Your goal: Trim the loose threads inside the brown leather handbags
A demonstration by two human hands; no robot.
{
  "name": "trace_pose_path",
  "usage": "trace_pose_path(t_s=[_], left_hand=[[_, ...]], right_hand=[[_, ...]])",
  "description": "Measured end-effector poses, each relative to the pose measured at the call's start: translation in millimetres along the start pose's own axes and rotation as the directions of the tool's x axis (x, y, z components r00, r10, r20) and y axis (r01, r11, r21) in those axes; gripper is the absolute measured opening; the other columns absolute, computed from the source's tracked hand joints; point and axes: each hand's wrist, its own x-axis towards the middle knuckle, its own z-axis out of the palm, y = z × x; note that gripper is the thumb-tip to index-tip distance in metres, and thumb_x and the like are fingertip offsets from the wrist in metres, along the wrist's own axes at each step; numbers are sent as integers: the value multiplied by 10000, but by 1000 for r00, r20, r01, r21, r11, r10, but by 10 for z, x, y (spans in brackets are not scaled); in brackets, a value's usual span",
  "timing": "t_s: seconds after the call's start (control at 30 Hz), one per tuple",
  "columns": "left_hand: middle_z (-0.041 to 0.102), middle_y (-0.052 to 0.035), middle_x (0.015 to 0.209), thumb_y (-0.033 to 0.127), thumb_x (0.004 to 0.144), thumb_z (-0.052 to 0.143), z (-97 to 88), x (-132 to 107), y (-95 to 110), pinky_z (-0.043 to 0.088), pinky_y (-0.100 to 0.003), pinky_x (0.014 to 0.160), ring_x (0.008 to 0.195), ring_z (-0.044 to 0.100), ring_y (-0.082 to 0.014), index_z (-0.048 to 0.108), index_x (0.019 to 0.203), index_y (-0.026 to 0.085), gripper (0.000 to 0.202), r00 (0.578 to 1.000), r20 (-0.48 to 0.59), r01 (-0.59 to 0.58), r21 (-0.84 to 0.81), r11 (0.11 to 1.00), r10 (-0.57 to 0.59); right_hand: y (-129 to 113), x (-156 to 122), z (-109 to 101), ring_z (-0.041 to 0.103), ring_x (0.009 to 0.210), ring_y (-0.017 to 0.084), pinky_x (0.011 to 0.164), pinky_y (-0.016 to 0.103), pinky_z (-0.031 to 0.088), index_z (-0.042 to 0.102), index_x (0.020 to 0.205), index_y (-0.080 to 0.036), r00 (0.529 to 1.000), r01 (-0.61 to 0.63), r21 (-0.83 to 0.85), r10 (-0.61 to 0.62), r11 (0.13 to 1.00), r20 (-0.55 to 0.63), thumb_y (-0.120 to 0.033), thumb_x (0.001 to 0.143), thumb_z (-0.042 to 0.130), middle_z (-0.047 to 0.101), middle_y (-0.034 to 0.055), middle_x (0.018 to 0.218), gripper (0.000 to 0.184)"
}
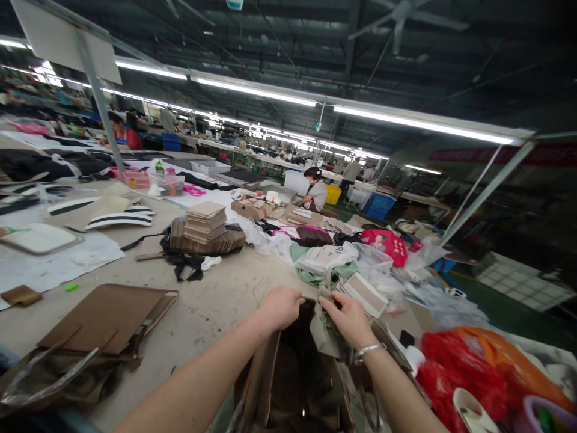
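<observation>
My left hand (280,307) is closed in a fist over the far rim of an open brown bag (288,385) that stands in front of me at the table's near edge. A silver bracelet sits on the wrist of my right hand (347,317), which pinches a greyish-tan piece of material (325,338) at the bag's mouth, fingers curled. The inside of the bag is dark and I cannot see what it holds.
Flat brown leather panels (103,316) lie at my near left. A stack of tan cut pieces (205,225) sits mid-table. Plastic bags and a red pouch (385,243) crowd the right; red and orange bags (473,367) sit near right. Other workers sit farther back. A metal post (101,102) stands at left.
</observation>
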Motion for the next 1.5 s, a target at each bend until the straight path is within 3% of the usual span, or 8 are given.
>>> trace_pose_path(t_s=[0.17,0.4,0.57,0.67,0.77,1.0,1.23,1.5], left_hand=[[675,-109,859,367,850,342,9,8,12,473,-354,730,827,623,-243,649,883,202,350,999,15,28,1,1000,-28],[674,-117,842,368,844,347,41,46,60,475,-353,707,816,627,-252,648,853,193,348,999,2,33,-6,999,-33],[674,-122,854,353,846,338,10,56,25,475,-347,708,820,628,-248,648,858,184,354,999,6,33,4,999,-33],[675,-120,858,344,846,335,-4,60,-16,479,-350,705,828,628,-252,651,859,181,356,1000,1,27,10,1000,-27],[677,-118,859,339,843,343,3,69,-19,481,-355,712,837,627,-253,654,860,181,349,1000,-1,11,12,1000,-11],[675,-124,857,342,845,346,10,72,20,479,-349,719,830,629,-247,654,862,180,349,1000,0,14,8,1000,-14],[677,-113,844,362,846,346,9,54,27,482,-351,711,812,630,-244,653,863,194,351,1000,-9,18,18,1000,-18],[677,-112,846,365,848,344,13,65,70,475,-351,713,809,627,-240,656,857,193,356,1000,4,18,12,1000,-18]], right_hand=[[-106,139,121,505,571,142,535,240,315,587,594,-193,988,132,-320,-98,938,121,-301,789,485,589,9,581,244],[-131,74,132,433,521,124,517,244,275,510,522,-189,994,107,-395,-99,912,39,-198,675,488,522,-9,524,154],[40,-45,88,431,497,122,494,234,303,539,550,-180,986,-166,138,168,977,-2,-325,689,537,478,-41,467,201],[167,-123,36,503,549,139,528,238,368,582,680,-159,934,-341,539,344,770,99,-391,680,600,548,-23,551,232],[235,-162,-20,522,584,141,571,243,395,565,697,-165,911,-367,640,400,675,101,-406,672,643,557,-26,588,255],[73,-30,-25,524,666,164,612,257,384,608,723,-166,998,-58,91,58,994,3,-426,763,550,591,6,670,270],[-192,106,127,523,643,157,596,258,335,563,609,-188,988,152,-550,-121,821,93,-207,727,478,592,29,648,147],[-145,84,159,414,530,118,525,241,273,467,480,-189,998,19,-409,-44,912,-53,-236,661,485,467,-27,500,188]])
